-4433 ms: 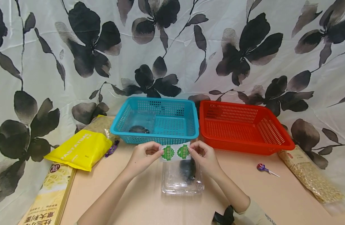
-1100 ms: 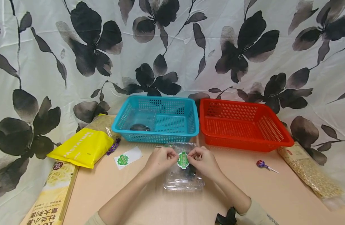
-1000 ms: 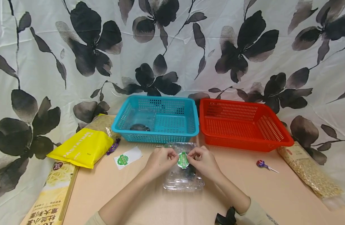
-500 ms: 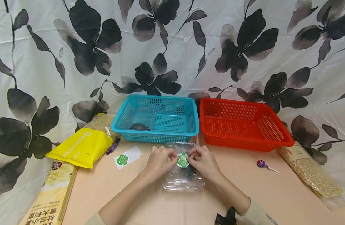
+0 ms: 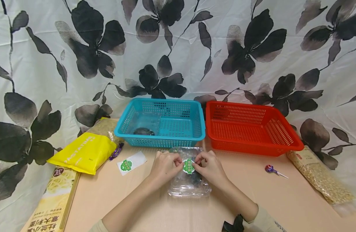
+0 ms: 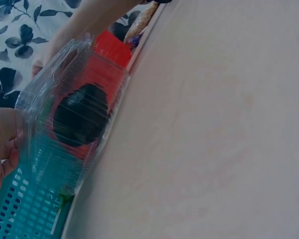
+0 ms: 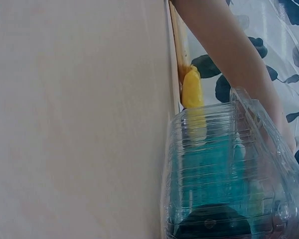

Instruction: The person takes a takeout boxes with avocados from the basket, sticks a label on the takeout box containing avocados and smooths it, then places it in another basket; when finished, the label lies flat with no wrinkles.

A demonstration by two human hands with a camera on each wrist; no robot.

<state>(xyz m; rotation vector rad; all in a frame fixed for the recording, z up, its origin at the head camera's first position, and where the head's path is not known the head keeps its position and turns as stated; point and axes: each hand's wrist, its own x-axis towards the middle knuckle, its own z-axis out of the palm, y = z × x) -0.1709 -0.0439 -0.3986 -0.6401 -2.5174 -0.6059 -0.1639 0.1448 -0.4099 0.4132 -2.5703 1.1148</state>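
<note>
In the head view a clear plastic clamshell box point(image 5: 189, 190) stands shut on the table in front of me, with a dark oval thing point(image 6: 81, 114) inside, its kind unclear. A round green-and-white sticker point(image 5: 188, 166) is stretched between my hands right over the box's lid. My left hand point(image 5: 165, 166) pinches its left edge between thumb and forefinger, and my right hand point(image 5: 211, 167) pinches the right edge. To the left lies white backing paper point(image 5: 139, 159) bearing another green sticker point(image 5: 126, 165).
Behind the box stand a blue basket point(image 5: 160, 141), holding another clear box point(image 5: 144, 120), and a red basket point(image 5: 250, 149). At left are a yellow pasta bag point(image 5: 85, 151), a noodle pack point(image 5: 54, 199) and a purple-wrapped candy point(image 5: 116, 152). A lollipop point(image 5: 271, 169) and a grain bag point(image 5: 320, 175) lie right.
Earlier both hands held a strip with two stickers. One sticker came off into my fingers, and the backing paper went down on the left. Over the last second the hands barely moved.
</note>
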